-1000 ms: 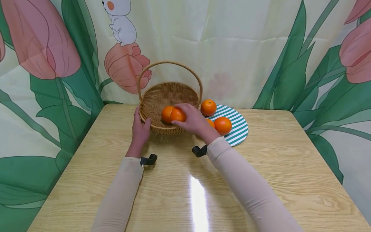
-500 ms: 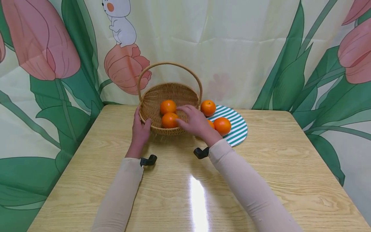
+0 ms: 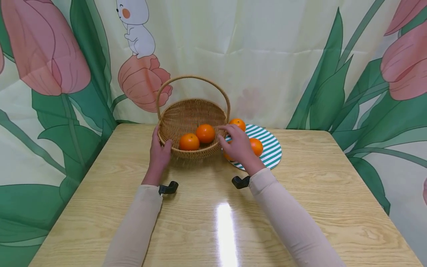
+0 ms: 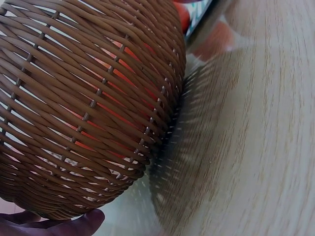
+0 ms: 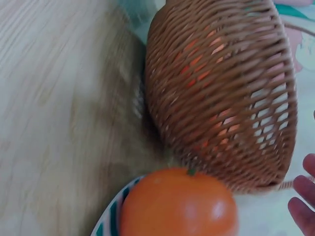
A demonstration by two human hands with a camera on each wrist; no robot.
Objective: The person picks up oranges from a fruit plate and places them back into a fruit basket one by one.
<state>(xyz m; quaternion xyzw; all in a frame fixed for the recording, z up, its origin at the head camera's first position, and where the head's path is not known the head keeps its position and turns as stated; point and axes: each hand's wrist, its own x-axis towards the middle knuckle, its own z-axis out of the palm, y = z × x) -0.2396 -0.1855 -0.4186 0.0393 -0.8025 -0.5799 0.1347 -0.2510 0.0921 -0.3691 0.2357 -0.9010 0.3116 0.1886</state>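
A wicker basket (image 3: 193,107) with a tall arched handle stands at the back of the table. Two oranges lie inside it, one orange (image 3: 189,142) near the front rim and another orange (image 3: 205,133) behind and to its right. My left hand (image 3: 160,154) grips the basket's left rim, thumb on the near side. Just right of the basket is my right hand (image 3: 239,146), fingers spread and holding nothing, over a green-and-white striped plate (image 3: 271,148). In the right wrist view its fingertips (image 5: 302,216) show at the right edge, apart from the plate's orange (image 5: 179,206).
On the plate sit an orange (image 3: 238,124) at the back, an orange (image 3: 256,147) beside my right hand, and an orange (image 3: 228,152) partly hidden by it. A floral curtain (image 3: 267,74) hangs behind the wooden table (image 3: 186,222).
My right hand has let go of an orange inside the basket and moved out to the right, over the plate. The two oranges in the basket have rolled. My left hand stays on the rim.
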